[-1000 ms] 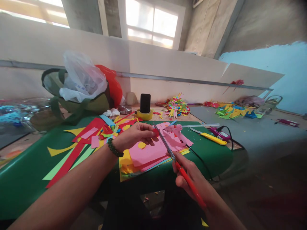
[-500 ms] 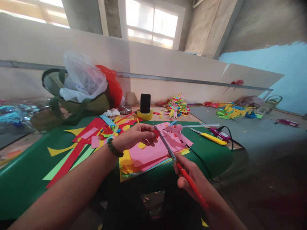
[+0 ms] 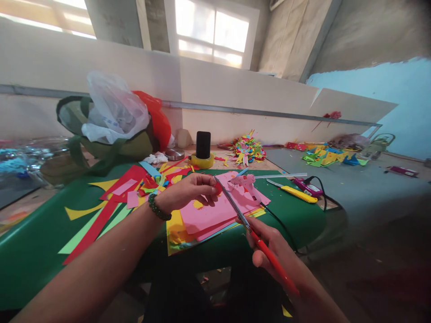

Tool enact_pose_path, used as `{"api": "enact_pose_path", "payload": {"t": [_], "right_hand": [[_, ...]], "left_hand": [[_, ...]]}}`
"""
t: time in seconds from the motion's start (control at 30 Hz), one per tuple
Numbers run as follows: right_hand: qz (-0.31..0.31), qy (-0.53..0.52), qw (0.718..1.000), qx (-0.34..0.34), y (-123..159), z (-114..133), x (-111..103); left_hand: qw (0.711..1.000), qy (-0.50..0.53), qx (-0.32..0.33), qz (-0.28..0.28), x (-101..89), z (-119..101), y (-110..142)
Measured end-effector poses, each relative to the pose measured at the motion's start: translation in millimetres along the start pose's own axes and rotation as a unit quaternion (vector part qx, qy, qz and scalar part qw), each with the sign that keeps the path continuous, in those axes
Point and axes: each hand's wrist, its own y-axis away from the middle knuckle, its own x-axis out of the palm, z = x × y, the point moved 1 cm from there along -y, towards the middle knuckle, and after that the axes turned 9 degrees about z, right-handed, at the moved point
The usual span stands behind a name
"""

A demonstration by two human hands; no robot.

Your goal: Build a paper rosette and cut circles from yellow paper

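Between thumb and fingers, my left hand [image 3: 195,190] pinches a small piece of red paper [image 3: 218,187]. My right hand [image 3: 269,240] is closed round a pair of scissors [image 3: 269,255] with red handles, its long metal blades pointing up and left. The blade tips reach the red paper at my left fingertips. Beneath both hands lies a stack of pink paper [image 3: 208,220] with yellow and blue sheets under it. A pink glue gun [image 3: 247,185] rests on the stack behind the blades, its cord running down to the right.
Cut paper strips [image 3: 90,229] spread over the green mat [image 3: 30,251] at left. To the right lie a yellow utility knife [image 3: 298,194] and a purple power strip [image 3: 308,188]. Behind stand a phone [image 3: 203,144] in a tape roll [image 3: 202,161], a paper-strip cluster [image 3: 248,150] and a bag [image 3: 131,150].
My right hand and the scissors' handles have shifted slightly right and down. The left hand still pinches the red paper, almost unmoved.
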Motion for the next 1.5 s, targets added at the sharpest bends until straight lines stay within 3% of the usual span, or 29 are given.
{"api": "enact_pose_path", "payload": {"t": [0.73, 1.5], "right_hand": [[0.013, -0.012, 1.0, -0.009, 3.7, -11.8, -6.0], [0.017, -0.027, 0.999, 0.001, 7.3, -14.1, -6.4]], "left_hand": [[0.997, -0.065, -0.039, 0.009, 3.2, -7.0, 4.4], [0.999, -0.047, 0.001, -0.014, -2.0, -0.4, 2.4]]}}
